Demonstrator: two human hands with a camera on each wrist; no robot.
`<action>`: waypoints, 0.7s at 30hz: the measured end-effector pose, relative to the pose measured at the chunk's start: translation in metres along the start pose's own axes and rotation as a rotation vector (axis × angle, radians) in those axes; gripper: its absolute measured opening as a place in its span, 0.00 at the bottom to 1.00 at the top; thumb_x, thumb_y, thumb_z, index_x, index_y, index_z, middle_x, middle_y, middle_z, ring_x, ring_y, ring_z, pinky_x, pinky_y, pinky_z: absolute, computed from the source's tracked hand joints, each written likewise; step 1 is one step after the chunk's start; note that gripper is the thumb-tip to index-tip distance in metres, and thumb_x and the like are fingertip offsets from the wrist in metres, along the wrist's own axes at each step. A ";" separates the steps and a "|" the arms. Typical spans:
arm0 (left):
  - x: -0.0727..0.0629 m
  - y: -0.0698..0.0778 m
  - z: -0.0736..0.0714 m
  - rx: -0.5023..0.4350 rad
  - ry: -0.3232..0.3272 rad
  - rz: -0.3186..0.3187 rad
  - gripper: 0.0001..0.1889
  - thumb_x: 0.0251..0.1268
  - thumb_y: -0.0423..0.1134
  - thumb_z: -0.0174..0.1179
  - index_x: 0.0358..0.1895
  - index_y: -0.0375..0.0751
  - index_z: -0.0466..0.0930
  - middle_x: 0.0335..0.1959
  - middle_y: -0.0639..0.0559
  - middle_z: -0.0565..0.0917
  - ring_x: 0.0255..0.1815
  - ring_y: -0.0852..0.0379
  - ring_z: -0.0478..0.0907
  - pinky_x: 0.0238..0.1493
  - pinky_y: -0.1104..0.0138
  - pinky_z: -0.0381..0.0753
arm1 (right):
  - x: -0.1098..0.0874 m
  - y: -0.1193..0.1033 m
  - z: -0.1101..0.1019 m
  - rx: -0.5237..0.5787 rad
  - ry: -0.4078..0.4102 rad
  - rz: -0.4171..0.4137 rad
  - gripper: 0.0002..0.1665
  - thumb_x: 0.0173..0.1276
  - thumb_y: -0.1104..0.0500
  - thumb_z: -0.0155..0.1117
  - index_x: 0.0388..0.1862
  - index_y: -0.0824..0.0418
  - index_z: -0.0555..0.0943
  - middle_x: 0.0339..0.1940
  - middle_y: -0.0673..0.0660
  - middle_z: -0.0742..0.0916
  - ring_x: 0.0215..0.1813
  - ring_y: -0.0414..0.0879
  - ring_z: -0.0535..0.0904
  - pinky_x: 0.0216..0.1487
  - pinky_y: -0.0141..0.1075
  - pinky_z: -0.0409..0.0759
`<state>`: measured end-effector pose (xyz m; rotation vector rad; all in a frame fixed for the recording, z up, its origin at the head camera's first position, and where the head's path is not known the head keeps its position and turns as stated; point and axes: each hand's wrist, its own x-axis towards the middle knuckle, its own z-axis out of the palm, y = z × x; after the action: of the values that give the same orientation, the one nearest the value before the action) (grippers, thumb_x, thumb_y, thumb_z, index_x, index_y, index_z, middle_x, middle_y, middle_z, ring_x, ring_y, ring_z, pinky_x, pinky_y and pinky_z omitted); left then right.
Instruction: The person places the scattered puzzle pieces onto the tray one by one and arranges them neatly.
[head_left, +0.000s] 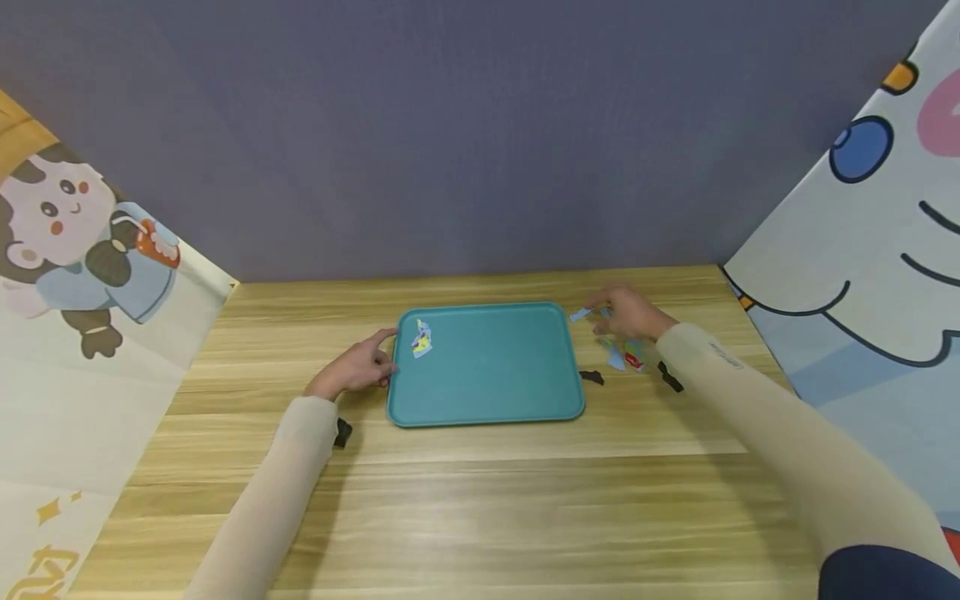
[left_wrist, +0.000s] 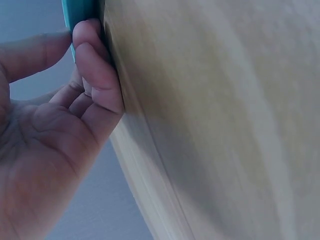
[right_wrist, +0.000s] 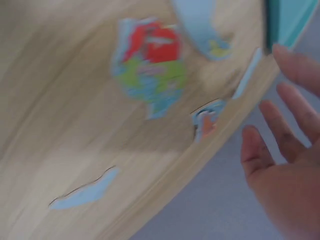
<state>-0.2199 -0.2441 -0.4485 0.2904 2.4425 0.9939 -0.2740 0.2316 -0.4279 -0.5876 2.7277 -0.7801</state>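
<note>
My left hand (head_left: 360, 367) is at the left rim of a teal tray (head_left: 487, 367), gripping it with thumb and curled fingers; the tray edge (left_wrist: 80, 11) shows at the fingertips in the left wrist view. One colourful, puzzle-like printed piece (head_left: 422, 342) lies in the tray's upper left. Beyond the tray's right side, my right hand (head_left: 630, 313) hovers over several loose pieces, fingers apart with nothing between them. The right wrist view shows a red-and-green piece (right_wrist: 150, 70), a curved light-blue piece (right_wrist: 197, 25), a small orange-marked piece (right_wrist: 206, 122) and a pale blue piece (right_wrist: 87, 192) on the table.
The wooden table (head_left: 487, 508) ends at a dark wall (head_left: 480, 150) behind the tray. Small black objects lie on it: one (head_left: 592, 377) at the tray's right rim, another (head_left: 670, 377) by the right sleeve, a third (head_left: 342, 433) by the left sleeve. Cartoon-printed panels stand either side.
</note>
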 end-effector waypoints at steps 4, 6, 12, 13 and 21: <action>0.000 0.000 0.000 0.009 0.004 0.010 0.38 0.69 0.31 0.54 0.75 0.42 0.43 0.28 0.47 0.81 0.27 0.53 0.77 0.30 0.63 0.76 | -0.011 0.007 0.002 -0.027 -0.064 -0.002 0.33 0.53 0.63 0.75 0.58 0.67 0.77 0.66 0.67 0.70 0.67 0.65 0.58 0.63 0.58 0.59; 0.001 -0.001 0.001 0.018 0.002 0.015 0.37 0.69 0.31 0.54 0.75 0.41 0.42 0.28 0.47 0.81 0.27 0.53 0.77 0.30 0.63 0.76 | -0.017 0.012 0.004 -0.024 -0.091 -0.014 0.34 0.51 0.63 0.76 0.59 0.66 0.76 0.66 0.66 0.70 0.68 0.65 0.56 0.65 0.59 0.53; 0.000 -0.003 0.002 0.001 0.007 0.015 0.37 0.69 0.30 0.54 0.75 0.41 0.43 0.29 0.46 0.82 0.27 0.53 0.77 0.31 0.62 0.76 | -0.034 0.024 0.012 -0.011 -0.109 -0.112 0.34 0.48 0.63 0.78 0.56 0.68 0.78 0.59 0.65 0.77 0.68 0.66 0.56 0.66 0.61 0.38; -0.001 -0.003 0.002 -0.006 0.009 0.016 0.37 0.69 0.30 0.54 0.75 0.41 0.43 0.29 0.46 0.81 0.27 0.52 0.77 0.31 0.62 0.76 | -0.037 0.026 0.013 -0.009 -0.105 -0.120 0.34 0.47 0.63 0.78 0.55 0.68 0.78 0.59 0.65 0.77 0.66 0.66 0.58 0.66 0.60 0.42; -0.004 0.000 0.001 -0.019 0.007 0.007 0.37 0.69 0.31 0.54 0.76 0.42 0.43 0.29 0.46 0.82 0.27 0.52 0.78 0.31 0.61 0.76 | -0.053 0.035 0.024 -0.039 -0.047 -0.157 0.35 0.49 0.62 0.77 0.58 0.69 0.77 0.60 0.65 0.75 0.58 0.60 0.64 0.57 0.55 0.63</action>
<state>-0.2164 -0.2448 -0.4474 0.2898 2.4387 1.0225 -0.2300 0.2712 -0.4609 -0.8255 2.6844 -0.7401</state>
